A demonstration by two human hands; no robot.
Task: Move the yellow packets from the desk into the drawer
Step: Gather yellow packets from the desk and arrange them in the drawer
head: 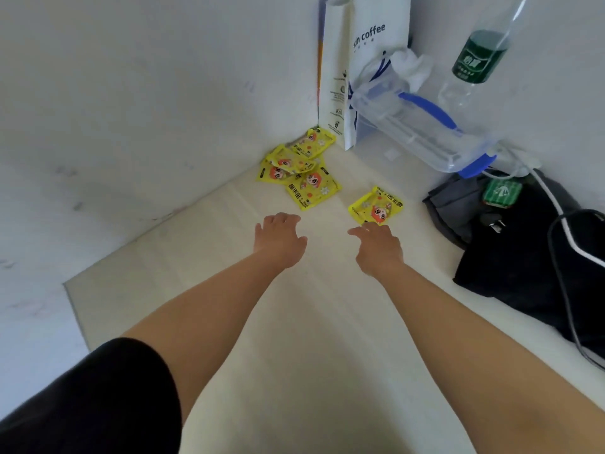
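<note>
The paper bag (376,50) and the bottle (479,57) run off the top edge; the dark bag (523,273) is cut by the right edge. In the far pile of yellow packets (296,163), upper packets hide lower ones; their count cannot be told.

Both bare arms reach out over the pale desk (294,339); the left hand (281,237) hovers with fingers loosely spread, holding nothing; the right hand (379,245) touches the near edge of a lone yellow packet (376,206); a pile of yellow packets (299,167) lies in the corner beside a white coffee bag (363,60).
</note>
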